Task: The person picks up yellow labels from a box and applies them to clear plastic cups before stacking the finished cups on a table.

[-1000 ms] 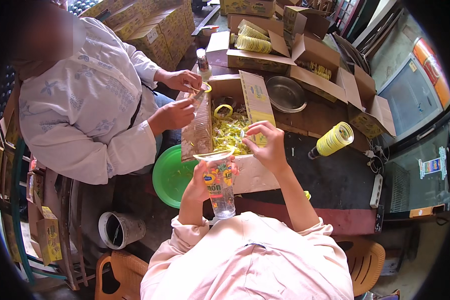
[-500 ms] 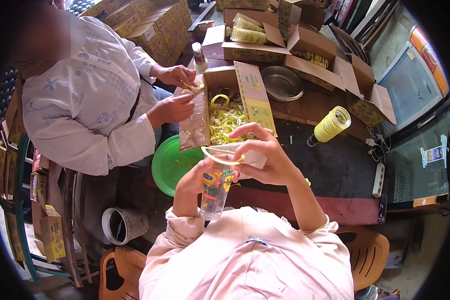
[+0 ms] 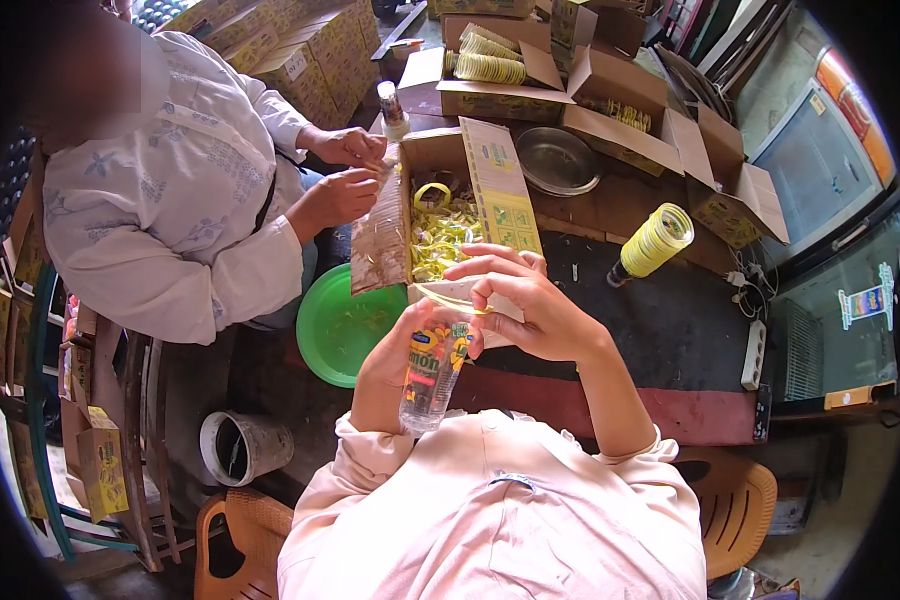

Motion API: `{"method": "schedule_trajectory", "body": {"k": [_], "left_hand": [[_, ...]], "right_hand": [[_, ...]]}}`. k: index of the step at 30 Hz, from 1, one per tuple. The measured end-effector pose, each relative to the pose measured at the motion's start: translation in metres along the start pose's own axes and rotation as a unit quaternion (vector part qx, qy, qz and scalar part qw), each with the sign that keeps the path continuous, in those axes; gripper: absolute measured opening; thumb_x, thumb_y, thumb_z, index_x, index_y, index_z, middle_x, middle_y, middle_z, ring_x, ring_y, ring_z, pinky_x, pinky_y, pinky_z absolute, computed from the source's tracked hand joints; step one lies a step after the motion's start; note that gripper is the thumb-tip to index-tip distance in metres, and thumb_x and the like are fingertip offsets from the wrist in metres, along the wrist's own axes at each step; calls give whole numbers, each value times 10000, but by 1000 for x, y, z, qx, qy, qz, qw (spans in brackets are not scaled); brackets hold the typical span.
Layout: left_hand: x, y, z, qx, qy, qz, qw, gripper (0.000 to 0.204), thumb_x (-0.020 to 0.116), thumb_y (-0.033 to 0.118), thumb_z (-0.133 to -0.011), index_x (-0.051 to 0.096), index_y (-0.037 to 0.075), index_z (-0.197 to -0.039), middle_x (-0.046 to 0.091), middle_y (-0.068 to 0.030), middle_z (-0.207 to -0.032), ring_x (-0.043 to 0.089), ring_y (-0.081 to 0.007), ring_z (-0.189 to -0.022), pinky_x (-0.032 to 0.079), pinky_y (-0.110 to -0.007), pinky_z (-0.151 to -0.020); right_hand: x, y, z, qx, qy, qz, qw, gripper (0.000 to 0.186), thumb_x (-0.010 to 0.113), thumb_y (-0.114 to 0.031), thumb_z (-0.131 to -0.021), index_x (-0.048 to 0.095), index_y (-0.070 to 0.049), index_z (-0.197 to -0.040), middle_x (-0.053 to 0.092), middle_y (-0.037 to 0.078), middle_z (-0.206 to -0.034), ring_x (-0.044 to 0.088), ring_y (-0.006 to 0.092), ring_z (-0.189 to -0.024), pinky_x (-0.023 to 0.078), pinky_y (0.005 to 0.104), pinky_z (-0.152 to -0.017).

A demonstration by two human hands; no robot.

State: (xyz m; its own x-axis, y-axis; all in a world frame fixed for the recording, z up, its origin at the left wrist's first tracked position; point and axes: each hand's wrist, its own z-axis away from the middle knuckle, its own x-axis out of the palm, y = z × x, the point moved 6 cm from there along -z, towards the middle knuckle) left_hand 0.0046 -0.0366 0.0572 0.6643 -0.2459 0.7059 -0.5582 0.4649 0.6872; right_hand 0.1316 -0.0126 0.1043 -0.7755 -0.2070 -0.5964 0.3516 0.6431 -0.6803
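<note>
My left hand (image 3: 395, 345) grips a clear printed plastic cup (image 3: 430, 375), held slightly tilted above my lap. My right hand (image 3: 515, 305) has its fingers curled on the yellow rim (image 3: 450, 298) at the cup's top. Just beyond my hands is an open cardboard box (image 3: 495, 170) full of yellow strips (image 3: 440, 235), with a larger yellow loop (image 3: 430, 198) among them. A co-worker at the left has both hands (image 3: 345, 190) pinched at the box's left flap, on something too small to make out.
A green basin (image 3: 325, 345) sits left of my hands, a white bucket (image 3: 270, 450) below it. At the right are a stack of yellow-rimmed cups (image 3: 650, 240), a power strip (image 3: 753, 355) and a glass-fronted fridge (image 3: 820, 340). Behind are a metal tray (image 3: 560, 160) and cartons of cups (image 3: 485, 98).
My right hand has come down from above the box onto the cup's rim, its fingers now curled there. The co-worker's hands have shifted slightly, and the view has moved a little.
</note>
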Motion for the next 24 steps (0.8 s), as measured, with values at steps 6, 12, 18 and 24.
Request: {"method": "schedule_trajectory", "body": {"k": [6, 12, 18, 24], "left_hand": [[-12, -6, -12, -11, -117, -71, 990, 584, 524, 485, -835, 503, -31, -1108, 595, -123, -891, 591, -176, -748, 481, -282, -674], [-11, -1, -28, 3, -120, -202, 972, 581, 628, 330, -781, 412, -14, -1196, 566, -136, -1028, 593, -209, -917, 480, -308, -779], [7, 28, -22, 270, 108, -604, 742, 736, 752, 165, -599, 388, 2, -1218, 596, -153, -985, 608, -286, -875, 482, -349, -757], [3, 26, -25, 322, 158, -622, 696, 696, 746, 143, -587, 412, 74, -1194, 623, -29, -917, 629, -246, -750, 495, -349, -654]], "right_hand": [[-8, -14, 5, -22, -41, 52, 998, 115, 635, -127, -768, 539, -106, -827, 574, 22, -1079, 475, 229, -1137, 266, 390, -899], [-23, -27, 8, -50, 80, 181, 979, 137, 640, -121, -745, 573, -96, -862, 583, 35, -837, 576, 209, -767, 404, 328, -729], [-6, -34, 12, -65, 123, 221, 965, 140, 647, -95, -720, 599, -86, -851, 586, 44, -775, 580, 218, -741, 438, 337, -706], [4, -26, 10, -29, 160, 119, 980, 121, 662, -50, -723, 619, -62, -835, 586, 71, -728, 576, 253, -690, 456, 332, -652]]}}
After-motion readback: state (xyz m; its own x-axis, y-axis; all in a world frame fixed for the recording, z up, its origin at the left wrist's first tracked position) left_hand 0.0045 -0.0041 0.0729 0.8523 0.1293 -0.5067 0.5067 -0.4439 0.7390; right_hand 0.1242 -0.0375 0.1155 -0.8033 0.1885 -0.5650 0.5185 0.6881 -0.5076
